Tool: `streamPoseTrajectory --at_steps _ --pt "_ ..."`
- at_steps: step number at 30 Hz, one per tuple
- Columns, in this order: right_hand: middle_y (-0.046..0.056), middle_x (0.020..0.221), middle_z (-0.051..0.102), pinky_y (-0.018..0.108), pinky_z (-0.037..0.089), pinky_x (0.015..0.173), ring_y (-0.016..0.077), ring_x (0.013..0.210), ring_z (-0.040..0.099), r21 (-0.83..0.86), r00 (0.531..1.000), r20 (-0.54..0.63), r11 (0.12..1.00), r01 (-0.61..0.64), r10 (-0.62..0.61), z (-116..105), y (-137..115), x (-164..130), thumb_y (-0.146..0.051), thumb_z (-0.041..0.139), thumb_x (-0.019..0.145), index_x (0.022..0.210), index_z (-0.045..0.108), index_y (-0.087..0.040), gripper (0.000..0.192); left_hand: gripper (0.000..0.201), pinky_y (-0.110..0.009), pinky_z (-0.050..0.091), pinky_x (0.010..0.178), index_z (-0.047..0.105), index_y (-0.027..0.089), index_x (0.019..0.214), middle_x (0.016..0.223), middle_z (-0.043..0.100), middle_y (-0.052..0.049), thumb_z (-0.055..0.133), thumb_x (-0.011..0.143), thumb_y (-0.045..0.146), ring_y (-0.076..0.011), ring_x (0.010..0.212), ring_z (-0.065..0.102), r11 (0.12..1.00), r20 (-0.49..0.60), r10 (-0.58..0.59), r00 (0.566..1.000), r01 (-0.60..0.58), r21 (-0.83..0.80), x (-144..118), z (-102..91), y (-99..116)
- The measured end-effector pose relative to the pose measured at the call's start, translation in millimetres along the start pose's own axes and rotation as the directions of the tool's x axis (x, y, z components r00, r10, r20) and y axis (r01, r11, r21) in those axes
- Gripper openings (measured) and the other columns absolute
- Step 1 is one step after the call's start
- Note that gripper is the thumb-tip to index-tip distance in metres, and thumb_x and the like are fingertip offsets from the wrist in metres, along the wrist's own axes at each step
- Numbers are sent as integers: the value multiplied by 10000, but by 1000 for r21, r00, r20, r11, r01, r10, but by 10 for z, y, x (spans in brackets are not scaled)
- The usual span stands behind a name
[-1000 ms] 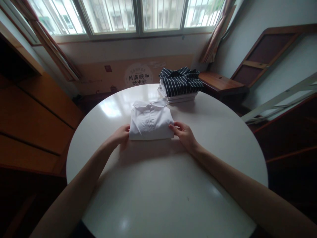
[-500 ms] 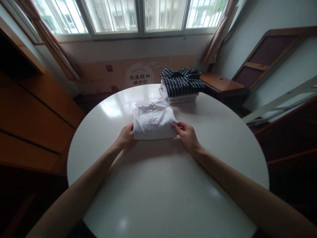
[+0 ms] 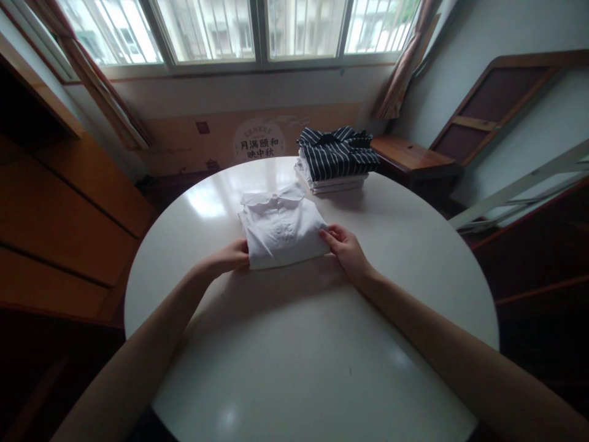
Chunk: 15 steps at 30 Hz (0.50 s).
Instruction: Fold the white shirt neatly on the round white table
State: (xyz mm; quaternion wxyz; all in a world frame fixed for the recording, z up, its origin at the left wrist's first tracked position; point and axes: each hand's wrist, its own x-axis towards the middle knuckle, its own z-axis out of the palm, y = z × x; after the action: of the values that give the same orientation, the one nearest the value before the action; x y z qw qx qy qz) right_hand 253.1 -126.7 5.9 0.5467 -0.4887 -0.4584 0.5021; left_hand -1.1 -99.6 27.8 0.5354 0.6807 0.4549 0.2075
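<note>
A folded white shirt (image 3: 286, 230) lies near the middle of the round white table (image 3: 294, 344), its collar facing the window and its button front up. At the shirt's near left corner is my left hand (image 3: 234, 255), with its fingertips tucked beneath the cloth and out of sight. My right hand (image 3: 346, 247) pinches the near right corner, thumb on top and fingers at the edge. The shirt sits slightly turned, its left side closer to me than its right.
Behind the shirt, to the right, stands a stack of folded clothes, a black-and-white striped garment (image 3: 338, 153) over white ones (image 3: 343, 183). A wooden stool or bench (image 3: 411, 153) is beyond the table's far right edge. An orange-brown cabinet (image 3: 55, 227) stands on the left.
The shirt's left side has swung toward me, turning the shirt a little. My left hand has come nearer with that corner, while my right hand has stayed almost in place.
</note>
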Motion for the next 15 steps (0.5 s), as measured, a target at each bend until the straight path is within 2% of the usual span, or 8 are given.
streamPoseTrajectory --at_steps 2,5,10,15 --pt "-17 671 597 204 399 544 82 592 514 0 1000 6 1000 -17 17 2 -4 -8 -541 722 560 751 564 -166 450 399 -275 460 584 680 90 843 632 623 -48 512 494 187 -210 671 580 999 -39 18 999 -17 30 19 13 -13" --pt "-15 667 598 203 401 540 83 590 517 -9 1000 4 1000 -18 18 10 -3 -14 -542 723 558 748 569 -165 450 370 -317 481 655 685 92 763 630 636 -47 479 475 200 -245 734 597 998 -160 36 986 -27 60 79 28 -50" --pt "-12 677 599 203 419 565 90 627 540 -25 999 21 999 -29 30 40 14 -14 -555 733 536 723 571 -156 470 346 -362 483 719 681 102 700 667 655 -49 504 495 316 -273 784 598 998 -382 69 921 -58 39 161 6 -112" --pt "1 714 611 223 433 568 106 632 562 -79 999 -27 996 -33 31 50 29 -35 -567 717 556 758 583 -152 481 368 -357 490 725 688 97 723 651 654 -47 540 524 368 -256 767 603 995 -456 62 888 -92 -43 163 66 -108"
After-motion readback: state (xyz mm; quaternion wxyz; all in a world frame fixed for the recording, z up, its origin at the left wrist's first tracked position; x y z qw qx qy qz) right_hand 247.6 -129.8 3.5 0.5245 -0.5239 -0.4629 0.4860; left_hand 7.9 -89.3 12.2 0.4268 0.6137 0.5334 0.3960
